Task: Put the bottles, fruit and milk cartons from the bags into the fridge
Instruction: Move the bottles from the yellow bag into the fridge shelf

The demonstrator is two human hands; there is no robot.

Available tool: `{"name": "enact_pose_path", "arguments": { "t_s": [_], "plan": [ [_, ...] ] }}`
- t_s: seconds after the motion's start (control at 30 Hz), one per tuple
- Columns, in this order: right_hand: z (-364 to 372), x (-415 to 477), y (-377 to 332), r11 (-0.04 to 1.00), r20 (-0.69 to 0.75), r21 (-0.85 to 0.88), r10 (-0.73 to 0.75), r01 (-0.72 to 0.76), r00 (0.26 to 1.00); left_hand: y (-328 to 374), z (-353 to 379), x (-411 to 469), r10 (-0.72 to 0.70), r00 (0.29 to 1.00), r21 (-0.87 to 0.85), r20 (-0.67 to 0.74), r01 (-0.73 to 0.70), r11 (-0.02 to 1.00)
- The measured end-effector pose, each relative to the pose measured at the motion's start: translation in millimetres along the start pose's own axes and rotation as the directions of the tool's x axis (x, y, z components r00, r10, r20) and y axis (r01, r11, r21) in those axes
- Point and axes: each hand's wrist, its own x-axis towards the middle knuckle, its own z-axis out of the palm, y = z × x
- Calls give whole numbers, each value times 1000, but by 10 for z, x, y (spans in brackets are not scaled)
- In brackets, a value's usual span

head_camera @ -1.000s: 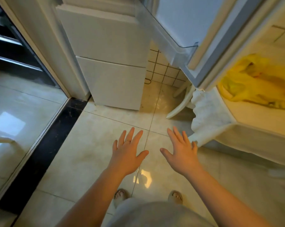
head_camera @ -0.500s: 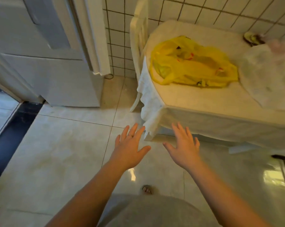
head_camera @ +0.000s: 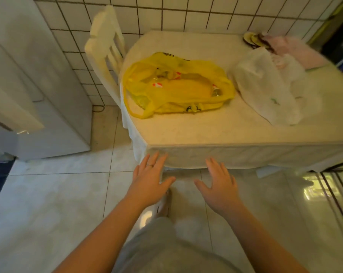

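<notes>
A yellow plastic bag (head_camera: 176, 89) lies slumped on the left half of a cloth-covered table (head_camera: 216, 134); small items show through it, too unclear to name. To its right lies a white plastic bag (head_camera: 269, 87), its contents hidden. The white fridge (head_camera: 38, 95) stands at the left edge of view. My left hand (head_camera: 149, 182) and my right hand (head_camera: 220, 186) hover palm down, fingers spread, in front of the table's near edge. Both hold nothing.
A white chair (head_camera: 103, 50) stands between the fridge and the table, against the tiled wall. A pinkish cloth (head_camera: 296, 50) and small round items (head_camera: 253, 38) lie at the table's far right corner. A dark metal frame (head_camera: 336, 186) stands at the right. Glossy floor tiles lie underfoot.
The view has swung right from the fridge to the table, bringing both bags into full sight. My hands stay open and now sit closer to the table's edge.
</notes>
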Motion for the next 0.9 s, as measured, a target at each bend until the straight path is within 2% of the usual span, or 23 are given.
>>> {"name": "enact_pose_path", "arguments": {
  "t_s": [0.2,0.33,0.67,0.77,0.9],
  "plan": [
    [-384,738,188,999,-50,36,11,-9,999,203,-93,907,63,998,12,-11,-62,998],
    [-677,1426,133,1000,-87,6,-13,13,996,298,-310,1545,39,998,2,-48,-39,999],
    [-1124,2808,2,991,-90,-87,-108,100,990,218,-785,2789,5,966,-15,-257,-9,1000],
    [-1175,3150,-8,982,-70,-152,-128,116,989,215,-835,3069,-24,966,6,-256,27,1000],
    [-1246,3559,13,974,-43,-224,-35,25,998,224,-865,3363,-152,960,37,-235,165,986]
  ]
}}
